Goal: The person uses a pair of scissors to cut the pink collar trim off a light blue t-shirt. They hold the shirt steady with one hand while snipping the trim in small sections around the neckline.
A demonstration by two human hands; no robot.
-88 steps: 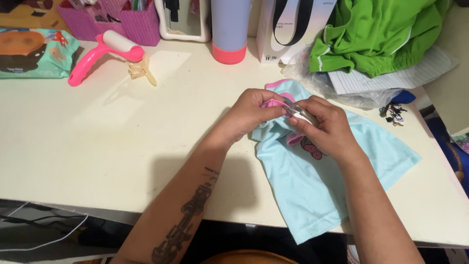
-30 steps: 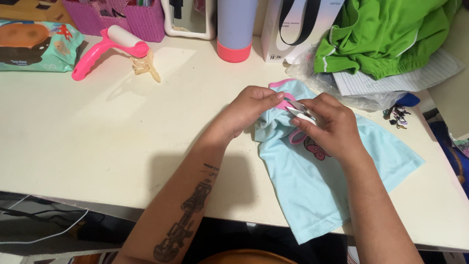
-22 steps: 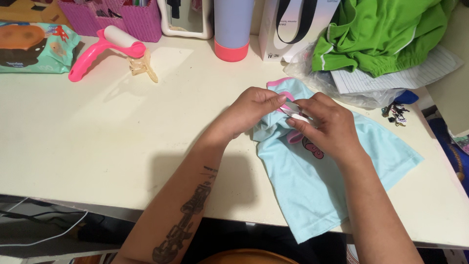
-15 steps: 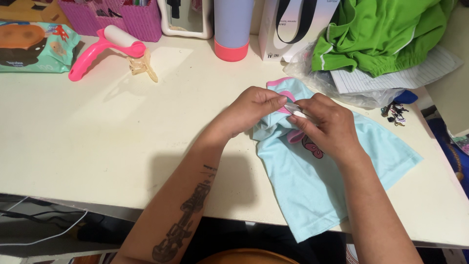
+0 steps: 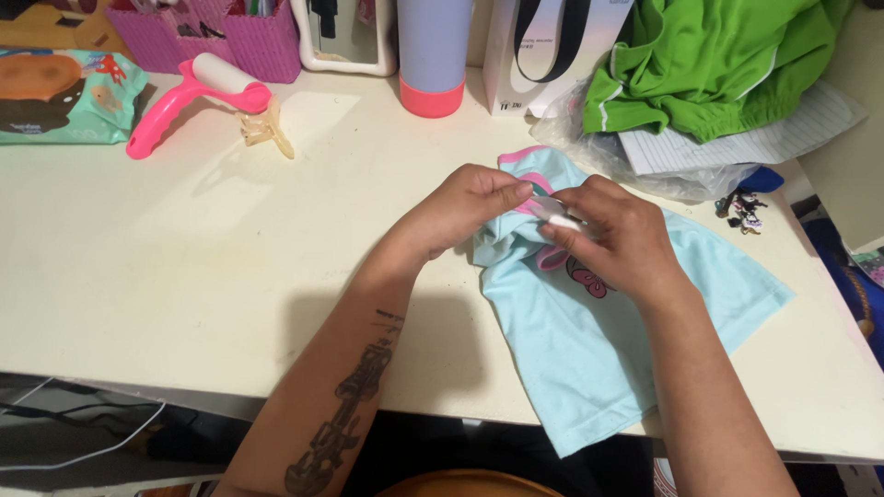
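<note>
Head view, frame centre: left hand (image 5: 465, 207) pinches the light-blue shirt's pink collar (image 5: 532, 204) while right hand (image 5: 615, 237) grips a small white-handled snipping tool (image 5: 555, 215) against it on the cream table (image 5: 230, 248).

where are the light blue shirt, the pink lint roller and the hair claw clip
light blue shirt (image 5: 599, 350), head view, on the flat body panel below the hands
pink lint roller (image 5: 158, 118), head view, on its curved handle
hair claw clip (image 5: 264, 130), head view, on its beige body

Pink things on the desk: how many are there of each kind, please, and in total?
Lint roller: 1
Woven baskets: 2
Pink base of the tumbler: 1
Pink trim of the light blue shirt, pinched by the left hand: 1
Total: 5
</note>
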